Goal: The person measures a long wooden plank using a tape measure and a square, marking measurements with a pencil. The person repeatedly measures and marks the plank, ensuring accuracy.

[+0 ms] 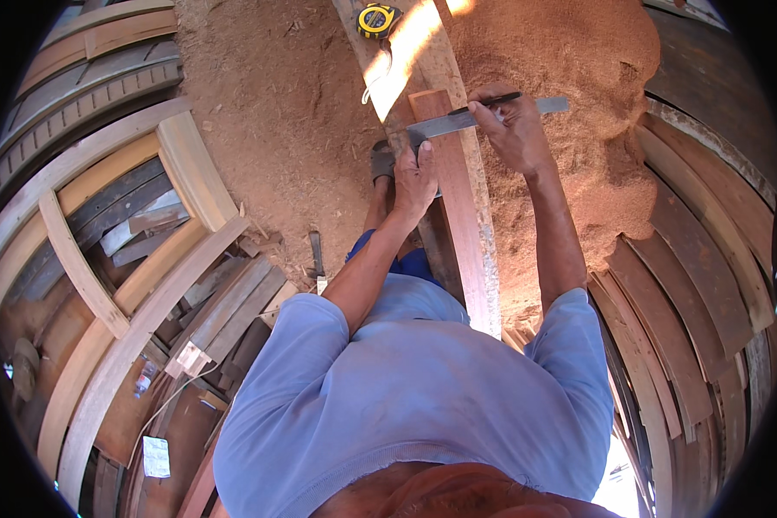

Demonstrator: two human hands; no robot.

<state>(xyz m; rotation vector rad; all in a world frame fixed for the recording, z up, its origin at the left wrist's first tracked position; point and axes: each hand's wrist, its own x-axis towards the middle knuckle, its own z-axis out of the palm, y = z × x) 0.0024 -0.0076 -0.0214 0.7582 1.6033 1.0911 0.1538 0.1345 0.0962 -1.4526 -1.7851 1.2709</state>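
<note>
A reddish wooden board (460,203) lies lengthwise along a long, worn plank (345,10). Across the board, near its far end, rests the metal blade (445,126) of a try square, which sticks out past the right edge. My left hand (416,181) grips the square at the board's left edge, thumb pointing away from me; the fingers' undersides are hidden. In my right hand (518,138) is a dark pen (498,100), pinched above the blade. Its tip points left, and I cannot tell whether it touches the wood.
A yellow and black tape measure (376,21) sits at the plank's far end. Reddish sawdust (570,112) is heaped on the right. A wooden frame (86,259) and stacked timber (233,302) lie at left, with more boards (699,285) at right. My sandalled foot (382,160) is beside the plank.
</note>
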